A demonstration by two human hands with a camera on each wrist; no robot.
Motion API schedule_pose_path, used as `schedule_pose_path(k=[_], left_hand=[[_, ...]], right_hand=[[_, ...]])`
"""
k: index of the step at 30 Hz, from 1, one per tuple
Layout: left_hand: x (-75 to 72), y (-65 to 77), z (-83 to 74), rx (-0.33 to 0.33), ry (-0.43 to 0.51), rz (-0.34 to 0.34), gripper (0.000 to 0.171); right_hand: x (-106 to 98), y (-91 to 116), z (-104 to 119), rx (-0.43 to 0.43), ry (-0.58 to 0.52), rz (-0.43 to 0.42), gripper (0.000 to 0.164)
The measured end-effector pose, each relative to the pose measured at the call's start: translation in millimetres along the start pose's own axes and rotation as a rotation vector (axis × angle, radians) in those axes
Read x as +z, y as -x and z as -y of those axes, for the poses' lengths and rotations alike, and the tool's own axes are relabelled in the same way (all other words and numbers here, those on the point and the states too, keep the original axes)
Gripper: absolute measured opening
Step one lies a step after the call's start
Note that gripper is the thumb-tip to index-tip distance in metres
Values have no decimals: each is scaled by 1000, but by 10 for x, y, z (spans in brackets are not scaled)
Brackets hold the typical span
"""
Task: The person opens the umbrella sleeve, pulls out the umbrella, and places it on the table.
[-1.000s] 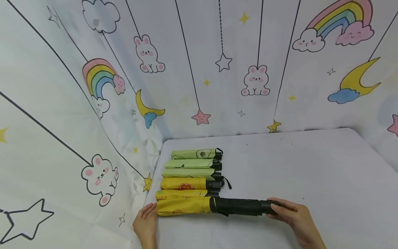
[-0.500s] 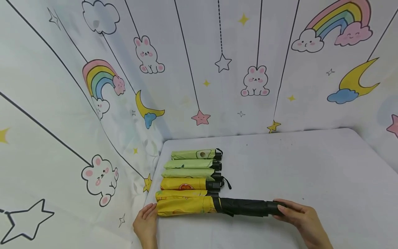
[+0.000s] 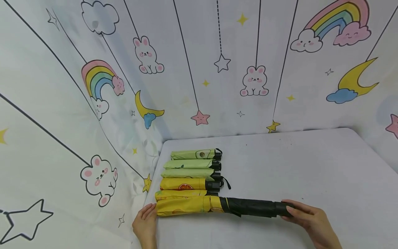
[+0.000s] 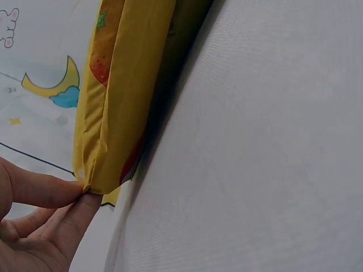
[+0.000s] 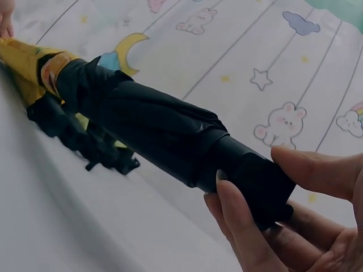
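A black folded umbrella [image 3: 248, 206] lies lengthwise near the table's front, its left part still inside a yellow fruit-print sleeve [image 3: 181, 205]. My left hand [image 3: 146, 221] pinches the closed end of that sleeve between thumb and fingers, as the left wrist view shows at the sleeve tip [image 4: 93, 181]. At the other end my right hand [image 3: 309, 218] grips the black handle [image 5: 255, 181] with thumb and fingertips. A band of orange and yellow lining [image 3: 215, 204] shows where the umbrella leaves the sleeve's mouth.
Behind it lie two more yellow-sleeved umbrellas, one with an orange slice [image 3: 183, 184], the nearer one [image 3: 180, 194] partly hidden. Farther back are three in green sleeves, the last with an avocado print [image 3: 192, 154]. A white table [image 3: 295, 166] meets printed cloth walls [image 3: 230, 100].
My right hand has moved to the right with the handle, and more of the black umbrella shows outside the sleeve. The left hand has stayed at the sleeve's end.
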State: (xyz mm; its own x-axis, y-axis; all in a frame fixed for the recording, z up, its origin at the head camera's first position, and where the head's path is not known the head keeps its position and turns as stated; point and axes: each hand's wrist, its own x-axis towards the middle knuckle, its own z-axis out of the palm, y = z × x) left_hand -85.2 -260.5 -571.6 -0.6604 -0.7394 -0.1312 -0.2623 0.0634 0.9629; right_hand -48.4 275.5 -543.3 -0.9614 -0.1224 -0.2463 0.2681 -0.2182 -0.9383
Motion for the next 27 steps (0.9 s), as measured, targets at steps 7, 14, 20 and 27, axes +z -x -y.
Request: schedule_pose_path(k=[7, 14, 20, 27], left_hand=[[2, 4, -4, -2, 17, 5, 37], [2, 12, -17, -7, 26, 14, 38], [0, 12, -4, -5, 5, -2, 36], [2, 22, 4, 5, -9, -7, 34]], right_hand=[[-105, -4, -53, 19, -39, -11, 28], [-212, 6, -120, 44, -47, -22, 29], [-271, -13, -160, 98, -59, -61, 28], [-314, -24, -185, 90, -91, -23, 29]])
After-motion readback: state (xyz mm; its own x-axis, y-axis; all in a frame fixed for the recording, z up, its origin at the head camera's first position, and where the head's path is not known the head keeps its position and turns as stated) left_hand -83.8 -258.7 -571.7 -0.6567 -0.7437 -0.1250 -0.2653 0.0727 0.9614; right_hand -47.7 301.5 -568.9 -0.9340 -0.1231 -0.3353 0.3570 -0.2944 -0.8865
